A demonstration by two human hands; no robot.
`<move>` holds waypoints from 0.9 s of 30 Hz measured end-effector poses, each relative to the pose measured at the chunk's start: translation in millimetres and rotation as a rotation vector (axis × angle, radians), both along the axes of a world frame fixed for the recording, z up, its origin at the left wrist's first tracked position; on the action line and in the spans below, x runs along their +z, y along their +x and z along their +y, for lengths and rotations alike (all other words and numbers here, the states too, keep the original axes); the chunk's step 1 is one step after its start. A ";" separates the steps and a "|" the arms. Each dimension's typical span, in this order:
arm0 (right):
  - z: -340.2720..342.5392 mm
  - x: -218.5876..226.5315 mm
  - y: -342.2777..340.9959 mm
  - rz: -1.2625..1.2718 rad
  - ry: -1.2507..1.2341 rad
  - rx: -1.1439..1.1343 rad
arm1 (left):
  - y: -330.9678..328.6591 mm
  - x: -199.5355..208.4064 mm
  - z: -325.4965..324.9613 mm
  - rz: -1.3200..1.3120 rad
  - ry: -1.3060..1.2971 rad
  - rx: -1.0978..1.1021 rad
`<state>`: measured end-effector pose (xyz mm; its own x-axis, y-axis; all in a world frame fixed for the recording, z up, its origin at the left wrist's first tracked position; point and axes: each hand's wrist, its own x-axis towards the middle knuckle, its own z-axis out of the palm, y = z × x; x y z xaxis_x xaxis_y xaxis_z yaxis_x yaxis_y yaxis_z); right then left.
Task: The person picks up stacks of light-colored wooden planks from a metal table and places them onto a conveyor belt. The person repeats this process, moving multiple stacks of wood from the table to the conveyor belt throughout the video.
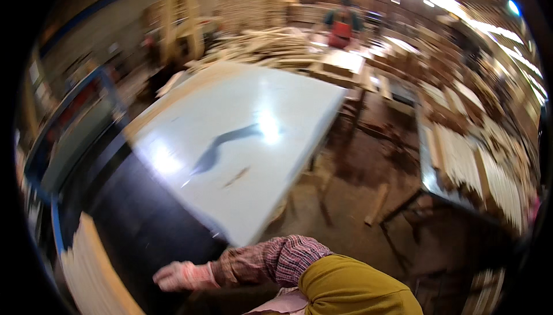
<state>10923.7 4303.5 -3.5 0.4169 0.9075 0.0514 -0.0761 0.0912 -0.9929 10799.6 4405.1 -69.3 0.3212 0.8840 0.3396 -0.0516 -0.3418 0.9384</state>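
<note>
My right hand (184,276), in a pinkish-white glove, reaches across to the left from a plaid sleeve with yellow-green cloth above it. Its fingers point left, slightly blurred, and nothing shows in them. It hovers over or rests on a dark flat surface (138,223); which of the two I cannot tell. Left of the hand stands a stack of pale wooden boards (95,266). Beyond the dark surface lies a large, shiny, whitish tabletop (230,107) with a dark smear-like patch. My left hand is out of sight.
A blue metal frame (55,113) rises at the left. Loose wooden strips (271,47) lie heaped behind the tabletop. A table (429,179) at right carries stacked boards (461,159). A person in red and dark clothing (341,27) is at the back. One wood piece (377,204) lies on the floor.
</note>
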 end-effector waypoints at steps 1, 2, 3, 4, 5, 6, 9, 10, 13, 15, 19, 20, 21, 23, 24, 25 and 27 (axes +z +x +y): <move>-38.8 -5.0 -0.8 0.139 -0.022 -0.046 | 14.4 -19.6 -30.8 0.074 -0.048 -0.129; -81.2 -7.6 -4.5 0.228 -0.001 -0.086 | 26.2 -39.6 -61.4 0.162 -0.102 -0.263; -122.7 -10.6 -4.2 0.308 0.024 -0.089 | 35.0 -59.4 -90.8 0.257 -0.160 -0.391; -164.6 -16.1 -5.3 0.294 -0.012 -0.219 | 41.1 -78.4 -118.8 0.357 -0.213 -0.508; -206.0 -21.6 -12.0 0.278 -0.021 -0.332 | 44.8 -96.3 -145.3 0.464 -0.257 -0.610; -248.9 -30.1 -24.2 0.335 -0.031 -0.469 | 46.9 -112.5 -170.1 0.561 -0.292 -0.696; -379.8 -61.0 -58.3 0.541 0.126 -0.712 | 52.7 -151.2 -240.9 0.830 -0.344 -0.900; -419.2 -72.5 -75.7 0.623 0.091 -0.866 | 55.9 -160.1 -264.5 0.896 -0.332 -0.964; -525.6 -106.4 -138.9 0.818 0.157 -1.125 | 71.1 -174.0 -335.7 1.008 -0.254 -1.146; -577.3 -118.9 -182.3 0.937 0.205 -1.338 | 84.9 -172.1 -386.1 1.012 -0.195 -1.263; -654.7 -121.8 -253.4 0.992 0.222 -1.700 | 102.0 -149.7 -508.4 0.911 -0.081 -1.508; -671.0 -121.4 -266.6 0.995 0.290 -1.738 | 100.6 -141.9 -542.8 0.883 -0.028 -1.557; -684.9 -121.5 -276.5 0.997 0.356 -1.812 | 97.1 -133.2 -577.4 0.864 0.015 -1.607; -711.8 -122.9 -290.1 0.961 0.421 -1.959 | 86.0 -112.9 -645.4 0.884 0.177 -1.734; -726.8 -124.1 -294.7 0.974 0.469 -2.032 | 80.1 -101.9 -678.9 0.820 0.195 -1.850; -744.2 -125.5 -299.1 0.980 0.552 -2.076 | 74.8 -90.9 -711.5 0.776 0.240 -1.943; -776.6 -127.3 -312.9 0.816 0.339 -2.240 | 67.6 -72.0 -772.3 0.626 0.436 -2.072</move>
